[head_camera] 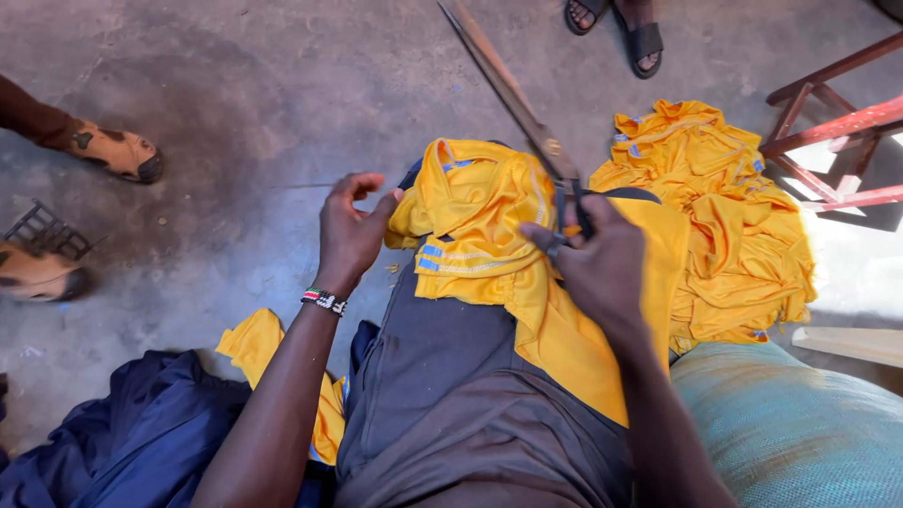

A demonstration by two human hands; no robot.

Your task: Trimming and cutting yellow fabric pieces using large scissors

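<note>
Head view, person seated, looking down over the lap.

Right hand (602, 268) is gripping a pair of large scissors (527, 118) by the handles, fingers closed through and around them; the long blades are pointing up and away, toward the top of the frame. Blades appear shut or nearly so; cannot tell more from the blur.

Left hand (350, 230) is pinching the edge of a yellow garment (480, 212), fingers curled narrowly on the fabric or on something small at its edge; the exact thing pinched is too small to make out. A beaded wristband (324, 301) is sitting on that wrist.

The yellow garment, with blue and white striped trim, is lying draped across the person's lap, over dark trousers (442, 376).

Progress, judged: a pile of similar yellow garments (715, 226) is lying on the concrete floor (245, 85) to the right, and another yellow piece (259, 343) with dark blue cloth (141, 442) is lying to the left. Which stack is finished cannot be told; the lap piece is in hand now.

Nearby: sandalled feet of other people (118, 152), a red wooden stool (828, 132), a green woven sack (781, 423).
</note>
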